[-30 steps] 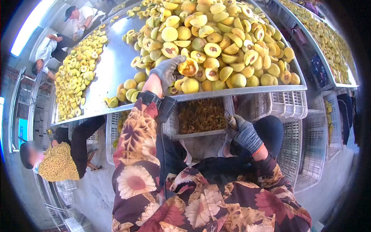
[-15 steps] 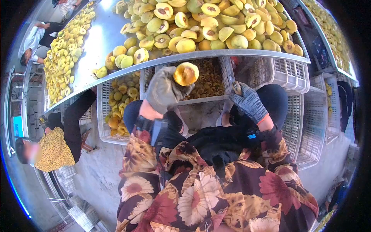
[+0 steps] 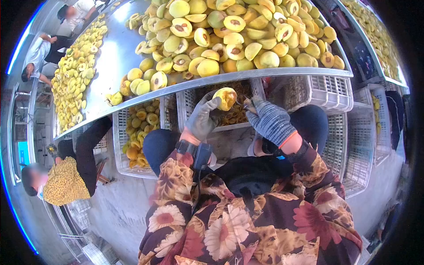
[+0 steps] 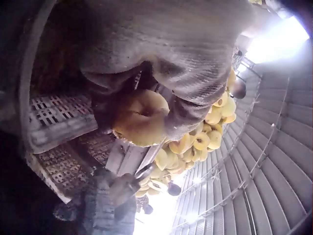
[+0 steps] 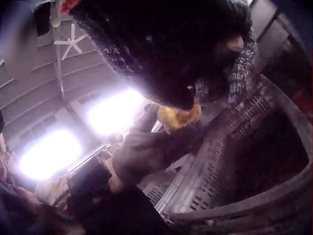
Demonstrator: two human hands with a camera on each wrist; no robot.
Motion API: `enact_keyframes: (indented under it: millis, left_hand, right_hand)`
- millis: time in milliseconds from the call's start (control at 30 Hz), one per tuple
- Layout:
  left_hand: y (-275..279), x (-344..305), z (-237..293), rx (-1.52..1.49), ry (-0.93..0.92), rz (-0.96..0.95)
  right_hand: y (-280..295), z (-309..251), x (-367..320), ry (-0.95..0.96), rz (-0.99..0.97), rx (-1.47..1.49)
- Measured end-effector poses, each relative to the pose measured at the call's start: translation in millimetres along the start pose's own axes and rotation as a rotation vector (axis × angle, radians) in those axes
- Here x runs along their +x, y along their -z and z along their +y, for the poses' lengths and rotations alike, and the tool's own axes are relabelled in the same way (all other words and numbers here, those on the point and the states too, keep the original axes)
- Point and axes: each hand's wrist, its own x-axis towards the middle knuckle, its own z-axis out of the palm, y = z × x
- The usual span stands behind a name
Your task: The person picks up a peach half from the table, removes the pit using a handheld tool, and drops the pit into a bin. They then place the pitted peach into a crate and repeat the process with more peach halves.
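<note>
My left hand [image 3: 202, 117], in a grey glove, holds a yellow peach half [image 3: 225, 99] between thumb and fingers over a crate under the table edge. The peach's rounded, dimpled side [image 4: 142, 115] fills the middle of the left wrist view, and its cut side shows browned flesh. Close to its right, my right hand [image 3: 270, 120], in a blue-grey striped knit glove, grips a short-handled tool [image 3: 248, 105]. Its curved metal end [image 4: 145, 171] points towards the peach. In the right wrist view the striped glove hides most of the tool.
A metal table [image 3: 115, 48] bears a big heap of peach halves [image 3: 207, 39] and a smaller heap [image 3: 79, 66] at left. Beneath stand a crate of peach halves [image 3: 121, 152], a crate with brownish scraps [image 3: 236, 117] and white crates [image 3: 331, 95]. People work at the left.
My left hand has brought the peach half from the table heap down over the crate, then right towards the tool. My right hand has moved slightly up and left, still gripping the tool.
</note>
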Motion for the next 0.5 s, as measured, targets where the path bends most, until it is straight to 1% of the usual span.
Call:
enact_keyframes:
  millis: [33, 67, 167, 367, 500]
  left_hand:
    - [1.4, 2.4, -2.7, 0.023, -0.002, 0.029]
    - [2.5, 3.1, -5.4, 0.045, -0.002, 0.060]
    - [-2.8, 4.1, -3.7, 0.148, -0.052, 0.043]
    - [-9.8, 0.8, -1.4, 0.190, -0.031, 0.024]
    - [-9.9, 0.2, 0.1, 0.291, -0.072, 0.056]
  right_hand:
    - [-0.1, -2.7, 0.5, 0.014, 0.009, -0.013]
    - [-7.2, -1.8, 1.4, 0.054, 0.069, -0.049]
    - [2.1, -13.6, 7.4, -0.023, -0.033, -0.078]
    - [0.8, -16.8, 16.0, -0.013, -0.032, -0.113]
    - [-3.1, -18.8, 15.0, 0.006, -0.001, -0.127]
